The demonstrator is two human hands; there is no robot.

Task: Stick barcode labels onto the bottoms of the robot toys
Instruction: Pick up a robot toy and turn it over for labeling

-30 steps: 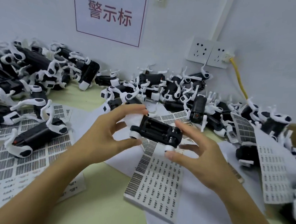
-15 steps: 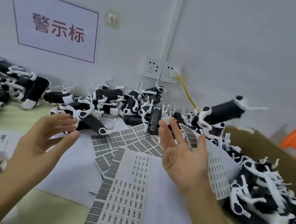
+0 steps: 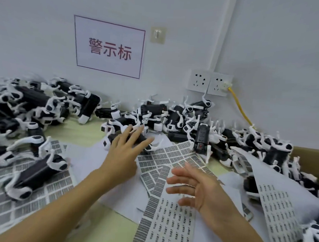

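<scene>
Left hand [image 3: 124, 154] lies with straight fingers on a black-and-white robot toy [image 3: 117, 132]; right hand [image 3: 197, 186] hovers, fingers spread, above barcode label sheets [image 3: 167, 220].

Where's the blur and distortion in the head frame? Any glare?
Head view: motion smear is strongest at the left edge, on the toy pile and the near toy; the right hand is soft, the left hand a bit sharper. Wide-angle bend bows the wall corner. Lighting is flat and even, with no glare on the wall sign, which reads clearly.
</scene>
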